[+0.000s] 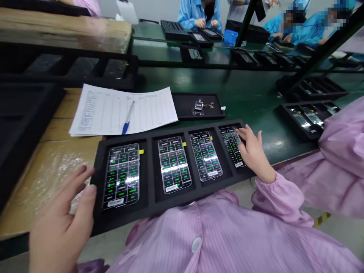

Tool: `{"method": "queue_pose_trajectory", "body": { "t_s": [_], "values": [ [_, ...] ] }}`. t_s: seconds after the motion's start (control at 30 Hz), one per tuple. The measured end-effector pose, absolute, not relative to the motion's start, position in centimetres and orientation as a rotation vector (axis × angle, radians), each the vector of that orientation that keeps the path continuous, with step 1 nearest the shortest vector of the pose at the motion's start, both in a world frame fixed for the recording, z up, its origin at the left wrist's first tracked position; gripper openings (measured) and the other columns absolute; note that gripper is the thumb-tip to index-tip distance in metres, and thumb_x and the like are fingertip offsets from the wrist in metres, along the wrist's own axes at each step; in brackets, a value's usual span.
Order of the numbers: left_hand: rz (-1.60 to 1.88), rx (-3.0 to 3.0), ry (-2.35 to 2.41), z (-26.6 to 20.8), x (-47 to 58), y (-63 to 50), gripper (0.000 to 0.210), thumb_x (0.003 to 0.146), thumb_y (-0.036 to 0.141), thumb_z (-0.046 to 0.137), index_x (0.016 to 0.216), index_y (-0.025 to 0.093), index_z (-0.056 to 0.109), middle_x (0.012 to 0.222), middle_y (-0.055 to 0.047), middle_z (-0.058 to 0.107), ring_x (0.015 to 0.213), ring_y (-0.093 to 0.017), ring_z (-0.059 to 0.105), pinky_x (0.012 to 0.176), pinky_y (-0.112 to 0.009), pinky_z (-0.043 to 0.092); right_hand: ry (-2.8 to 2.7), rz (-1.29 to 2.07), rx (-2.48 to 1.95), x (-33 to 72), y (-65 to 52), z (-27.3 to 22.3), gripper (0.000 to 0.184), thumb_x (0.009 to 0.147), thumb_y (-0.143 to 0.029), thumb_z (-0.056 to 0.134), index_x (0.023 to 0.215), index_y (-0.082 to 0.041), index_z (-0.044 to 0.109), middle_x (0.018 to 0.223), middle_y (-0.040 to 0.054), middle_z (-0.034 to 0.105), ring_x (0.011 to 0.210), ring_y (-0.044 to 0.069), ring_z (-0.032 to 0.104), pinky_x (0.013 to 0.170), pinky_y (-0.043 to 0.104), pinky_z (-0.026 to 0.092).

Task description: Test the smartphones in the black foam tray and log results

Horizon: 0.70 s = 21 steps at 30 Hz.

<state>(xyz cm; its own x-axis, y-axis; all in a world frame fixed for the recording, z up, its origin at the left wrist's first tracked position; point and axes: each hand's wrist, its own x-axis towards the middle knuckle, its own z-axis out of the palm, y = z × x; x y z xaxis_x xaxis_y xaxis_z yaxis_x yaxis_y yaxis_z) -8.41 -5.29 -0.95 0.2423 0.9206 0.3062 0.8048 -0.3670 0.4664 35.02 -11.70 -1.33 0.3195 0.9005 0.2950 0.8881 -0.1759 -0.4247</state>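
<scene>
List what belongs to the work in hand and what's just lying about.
Seemingly in hand:
black tray between left hand and right hand
four lit phones in its compartments

Seemingly lying about, untouched:
printed sheets
pen on them
small tray
shiny piece in it

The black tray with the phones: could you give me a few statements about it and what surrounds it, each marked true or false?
1. The black tray holds four phones, each in its own compartment. True.
2. The pen lies inside the black tray. False: it lies on the paper sheets.
3. The right hand is at the rightmost phone. True.
4. The left hand is holding a phone. False: it is beside the left end of the tray, fingers spread, with no phone in it.
5. All the phone screens are blank. False: they show grids with green text.
</scene>
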Motion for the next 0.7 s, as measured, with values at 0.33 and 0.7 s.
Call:
{"method": "queue_pose_trajectory", "body": {
  "t_s": [0.33,0.7],
  "values": [
    [0.915,2.110,1.670,2.1,-6.7,-4.7,0.041,0.101,0.042,0.042,0.133,0.031,0.063,0.148,-0.004,0.059,0.139,-0.026,0.052,0.121,-0.050,0.038,-1.926,0.231,-1.889,28.3,-9.6,0.0,0.038,0.089,-0.013,0.035,0.124,-0.018,0.050,0.133,0.0130,0.068,0.151,0.034,0.033,0.121,0.075,0.007],
    [0.544,2.453,1.512,2.3,-6.6,-1.7,0.045,0.096,0.023,0.036,0.130,0.013,0.064,0.145,-0.015,0.059,0.138,-0.027,0.052,0.119,-0.052,0.040,-2.193,0.288,-1.654,21.3,-6.7,0.1,0.041,0.088,-0.013,0.036,0.125,-0.013,0.054,0.130,0.0160,0.068,0.149,0.035,0.038,0.122,0.074,0.007]
  ]
}}
